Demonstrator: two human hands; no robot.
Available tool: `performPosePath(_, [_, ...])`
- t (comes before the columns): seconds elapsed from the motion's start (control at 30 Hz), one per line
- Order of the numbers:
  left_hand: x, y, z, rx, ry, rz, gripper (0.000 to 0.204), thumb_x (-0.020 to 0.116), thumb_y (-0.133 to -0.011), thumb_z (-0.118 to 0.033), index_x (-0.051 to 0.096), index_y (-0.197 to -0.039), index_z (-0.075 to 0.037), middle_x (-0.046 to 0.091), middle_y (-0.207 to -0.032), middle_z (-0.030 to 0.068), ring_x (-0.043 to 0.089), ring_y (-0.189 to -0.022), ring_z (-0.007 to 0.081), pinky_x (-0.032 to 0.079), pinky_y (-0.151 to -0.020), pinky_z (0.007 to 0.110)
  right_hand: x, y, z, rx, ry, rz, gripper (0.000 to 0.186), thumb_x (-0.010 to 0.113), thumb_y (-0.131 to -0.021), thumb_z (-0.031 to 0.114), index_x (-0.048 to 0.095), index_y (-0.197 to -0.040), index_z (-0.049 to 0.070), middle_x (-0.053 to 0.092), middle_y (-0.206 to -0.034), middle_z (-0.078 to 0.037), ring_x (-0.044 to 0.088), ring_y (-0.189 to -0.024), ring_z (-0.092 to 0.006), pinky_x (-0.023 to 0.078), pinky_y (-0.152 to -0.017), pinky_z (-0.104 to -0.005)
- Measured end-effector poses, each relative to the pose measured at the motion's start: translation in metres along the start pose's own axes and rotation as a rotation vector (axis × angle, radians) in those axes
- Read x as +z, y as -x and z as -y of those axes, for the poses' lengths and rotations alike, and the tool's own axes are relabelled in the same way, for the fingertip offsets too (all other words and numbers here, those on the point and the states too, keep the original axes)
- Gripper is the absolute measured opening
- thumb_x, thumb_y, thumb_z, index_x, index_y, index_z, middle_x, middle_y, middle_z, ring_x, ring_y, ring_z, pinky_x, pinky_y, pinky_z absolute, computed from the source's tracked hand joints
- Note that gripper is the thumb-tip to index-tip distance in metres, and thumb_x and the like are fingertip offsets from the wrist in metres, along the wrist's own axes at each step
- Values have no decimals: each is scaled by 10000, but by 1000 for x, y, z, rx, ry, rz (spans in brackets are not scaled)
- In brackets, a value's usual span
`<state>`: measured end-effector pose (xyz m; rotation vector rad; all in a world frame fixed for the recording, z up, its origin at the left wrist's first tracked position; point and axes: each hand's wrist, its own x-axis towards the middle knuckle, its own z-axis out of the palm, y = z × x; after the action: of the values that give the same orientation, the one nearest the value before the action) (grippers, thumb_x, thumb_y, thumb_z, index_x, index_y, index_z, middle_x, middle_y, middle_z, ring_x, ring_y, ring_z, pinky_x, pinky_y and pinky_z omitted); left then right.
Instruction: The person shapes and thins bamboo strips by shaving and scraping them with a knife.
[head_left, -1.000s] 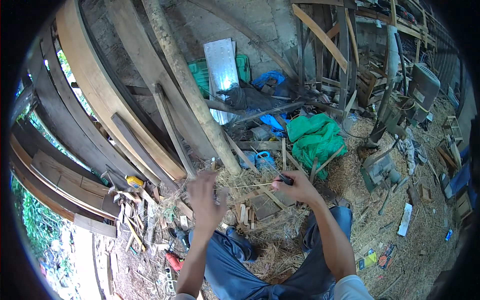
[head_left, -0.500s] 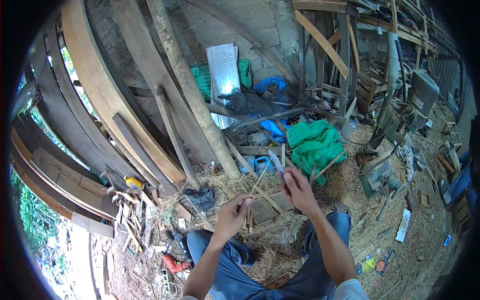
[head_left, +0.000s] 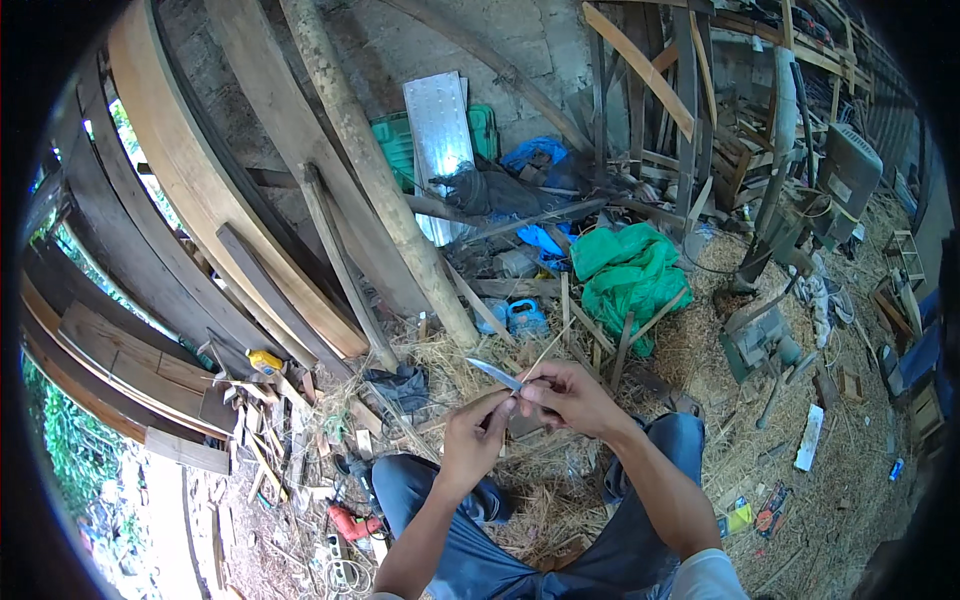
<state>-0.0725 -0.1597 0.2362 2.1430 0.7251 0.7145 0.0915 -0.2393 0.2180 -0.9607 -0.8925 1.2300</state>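
Note:
Both hands meet in the middle, above my bent legs. My right hand (head_left: 570, 398) is closed on a knife, whose silver blade (head_left: 493, 371) points up and to the left. My left hand (head_left: 478, 428) is closed on a thin pale wooden stick (head_left: 550, 348) that slants up to the right, crossing the knife at my fingers. The stick's lower end is hidden in my fingers.
Long planks (head_left: 160, 170) and a pole (head_left: 370, 170) lean at the left. A green tarp (head_left: 630, 275) lies ahead. A machine (head_left: 755, 345) stands right. A red drill (head_left: 350, 522), yellow bottle (head_left: 262, 360) and wood scraps (head_left: 262, 450) lie on the straw-covered ground.
My left hand was open and apart, then closed on the stick. My right hand has moved left and down to it, turning the blade from pointing up to pointing left.

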Motion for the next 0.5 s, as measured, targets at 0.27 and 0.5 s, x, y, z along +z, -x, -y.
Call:
performPosePath(0.27, [8,21,-6,84,-131,-104,172,603,-843,-37,656,-1008,-36,641,-792,152,615,-591,248,454,-518,323,-16,-1,10,135,26,-66,197,604,-905,165,632,-835,-18,572,-643,-11,401,-469,-42,286,-408,-208])
performPosePath(0.5, [5,31,-4,105,-259,-91,222,587,-779,29,651,-977,-48,655,-862,141,651,-685,297,512,-585,364,-27,2,12,192,90,-40,228,611,-898,182,630,-771,-6,537,-604,5,401,-452,-42,258,-392,-197])
